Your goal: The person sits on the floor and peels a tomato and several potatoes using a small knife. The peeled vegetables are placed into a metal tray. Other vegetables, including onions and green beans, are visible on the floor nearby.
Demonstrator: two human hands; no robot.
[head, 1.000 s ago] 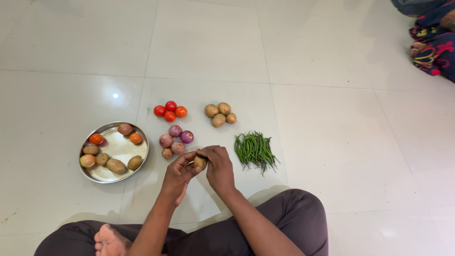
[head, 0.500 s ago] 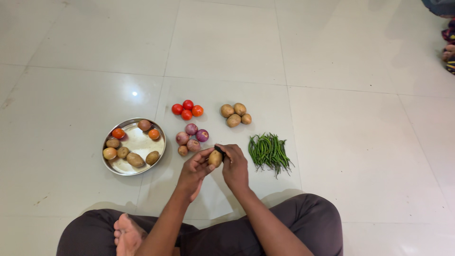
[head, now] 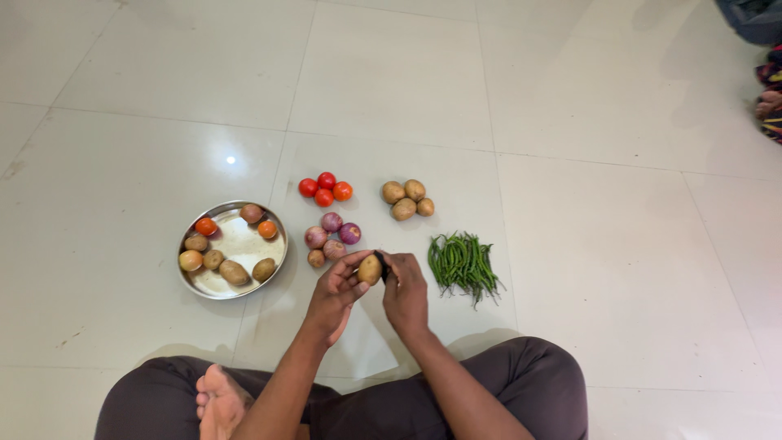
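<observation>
I sit cross-legged on a pale tiled floor. My left hand (head: pixel 334 291) holds a small brown potato (head: pixel 370 269) at its fingertips. My right hand (head: pixel 405 291) presses a small dark tool (head: pixel 383 262) against that potato; the tool is mostly hidden by the fingers. Just beyond my hands lie a cluster of red onions (head: pixel 330 238), a group of tomatoes (head: pixel 324 188), a pile of potatoes (head: pixel 406 200) and a heap of green chillies (head: pixel 462 262).
A round steel plate (head: pixel 236 244) at the left holds several potatoes, tomatoes and an onion. My bare foot (head: pixel 215 405) rests at the bottom left. Another person's foot and patterned clothing (head: pixel 768 102) show at the far right edge.
The view shifted, so everything sits further right in frame than a second ago. My hands kept the potato, and the dark tool came into sight at its top.
</observation>
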